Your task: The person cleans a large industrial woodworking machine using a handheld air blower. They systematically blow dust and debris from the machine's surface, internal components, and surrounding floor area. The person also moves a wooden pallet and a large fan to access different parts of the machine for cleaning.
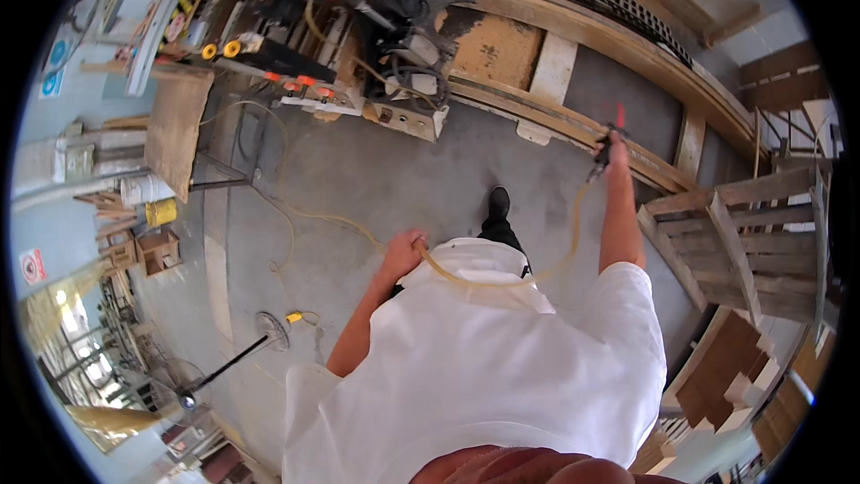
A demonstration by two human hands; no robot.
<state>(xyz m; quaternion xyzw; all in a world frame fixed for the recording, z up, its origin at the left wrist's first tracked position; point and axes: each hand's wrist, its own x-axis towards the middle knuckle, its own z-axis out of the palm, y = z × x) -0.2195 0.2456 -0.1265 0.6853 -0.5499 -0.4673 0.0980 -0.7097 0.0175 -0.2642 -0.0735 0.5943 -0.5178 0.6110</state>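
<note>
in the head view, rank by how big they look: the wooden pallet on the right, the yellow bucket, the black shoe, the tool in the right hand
1. wooden pallet
2. yellow bucket and black shoe, too alike to rank
3. tool in the right hand; it sits nearer the camera, so its true size is unsure

Quick count: one translucent yellowish air hose [475, 280], one dark blow gun with a red tip [609, 139], one yellow cylindrical can [161, 211], one slatted wooden pallet [752, 242], one black shoe [498, 202].
</note>
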